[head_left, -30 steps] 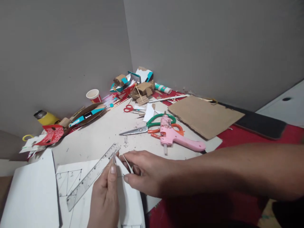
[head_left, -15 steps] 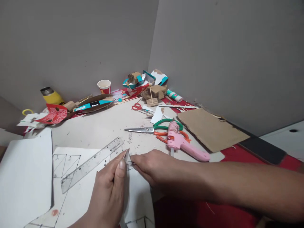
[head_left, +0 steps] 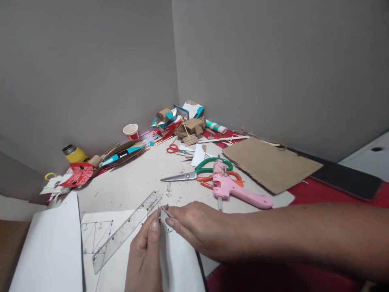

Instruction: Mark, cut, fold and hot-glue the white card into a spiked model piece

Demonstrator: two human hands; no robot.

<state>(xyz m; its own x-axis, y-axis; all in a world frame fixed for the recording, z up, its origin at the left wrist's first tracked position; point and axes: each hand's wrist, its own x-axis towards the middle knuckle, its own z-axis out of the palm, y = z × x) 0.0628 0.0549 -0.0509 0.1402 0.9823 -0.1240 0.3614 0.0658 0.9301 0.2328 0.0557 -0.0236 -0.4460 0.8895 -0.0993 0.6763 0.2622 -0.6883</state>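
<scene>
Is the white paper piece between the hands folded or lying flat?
Folded: the white paper piece rises to a creased ridge, pinched at its tip by the left hand and right hand.

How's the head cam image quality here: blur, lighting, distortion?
Head view: dim, even, flat light with no glare; only soft shadows under the right hand and forearm. Centre is fairly sharp: scissors and glue gun read clearly. Wide-angle stretch and smear at the edges, seen on the black slab at right. Left hand is cut off by the frame bottom.
</scene>
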